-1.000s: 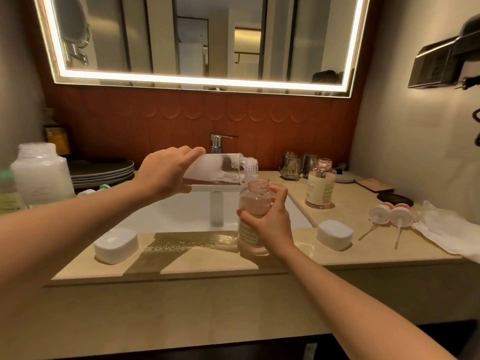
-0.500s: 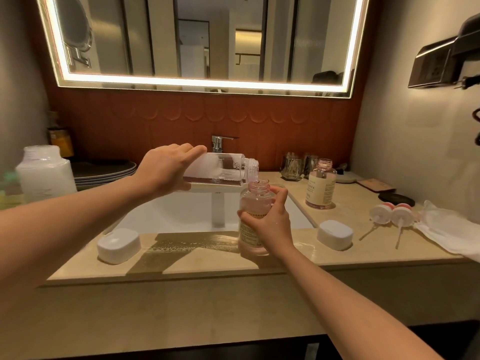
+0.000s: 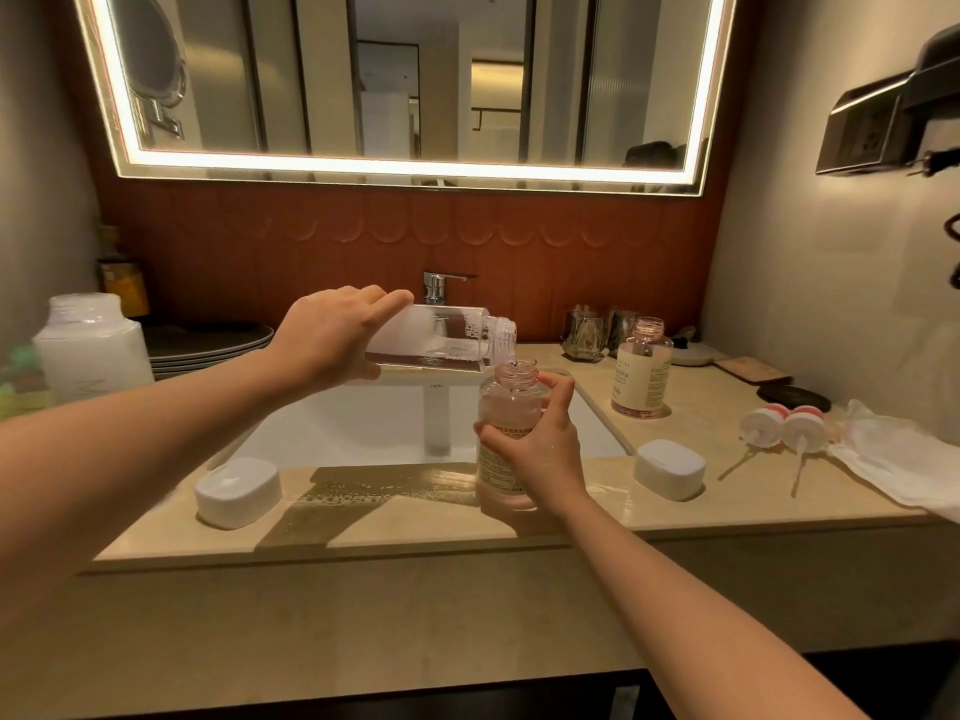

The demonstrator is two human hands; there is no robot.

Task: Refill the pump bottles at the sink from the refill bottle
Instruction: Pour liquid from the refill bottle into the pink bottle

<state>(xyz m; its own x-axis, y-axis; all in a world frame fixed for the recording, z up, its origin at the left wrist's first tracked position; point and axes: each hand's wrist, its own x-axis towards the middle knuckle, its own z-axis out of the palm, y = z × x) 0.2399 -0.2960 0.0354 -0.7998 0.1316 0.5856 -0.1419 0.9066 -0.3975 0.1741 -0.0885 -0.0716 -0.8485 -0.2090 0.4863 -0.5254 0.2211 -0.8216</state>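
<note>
The left hand (image 3: 332, 337) holds the clear refill bottle (image 3: 441, 340) around its bottom end, fingers curled over the top and thumb below, and keeps it lying almost flat above the sink (image 3: 363, 423), with its open mouth just over the neck of the pump bottle (image 3: 506, 407). The right hand (image 3: 540, 444) wraps around the middle of this pump bottle, which stands upright and seems to rest on the table (image 3: 415, 522) at the near rim of the sink. I judge the refill bottle to be light now, because only a thin layer of liquid lies along its lower side, and its stiff plastic wall can take a firm grip. The pump bottle is pink-tinted, smooth and probably slippery, as the table beside it looks wet, so holding it at the label, low on the body, is the safest place. A second pump bottle (image 3: 641, 376) stands open further right, well apart, and two pump heads (image 3: 782, 426) lie on the table near a white cloth (image 3: 893, 459). Compared with one second ago, both hands keep the same grips and almost the same places; the mouth of the refill bottle sits a little closer over the pump bottle neck, and whether liquid is running I cannot tell surely
</note>
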